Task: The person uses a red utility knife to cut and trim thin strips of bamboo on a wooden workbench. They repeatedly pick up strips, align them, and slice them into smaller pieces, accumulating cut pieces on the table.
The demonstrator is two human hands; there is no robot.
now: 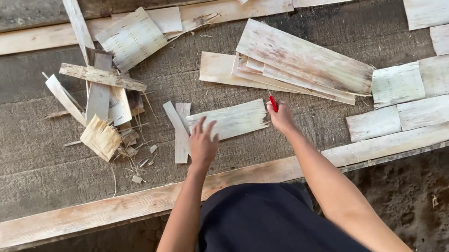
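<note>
Head camera footage is showing a pale rectangular sheet (231, 120) of thin, fibrous, bark-like material being held flat near the middle of the workbench, a little toward its front edge. The left hand (202, 142) is being pressed on the sheet's left end with fingers spread. The right hand (281, 117) is being closed around a red-handled tool (273, 102) at the sheet's right end; its blade is not being shown clearly. A slip of the tool toward the spread fingers is being risked, and the dry, streaked sheet is likely to be split along its grain if pressed unevenly. Narrow strips (179, 131) are lying just beside the left hand. Larger overlapping sheets (298, 61) are being kept behind, and trimmed squares (443, 81) are being laid out toward the right edge. Frayed offcuts (99, 112) are being piled toward the left. The rough grey workbench (15, 151) is being framed by pale wooden battens.
</note>
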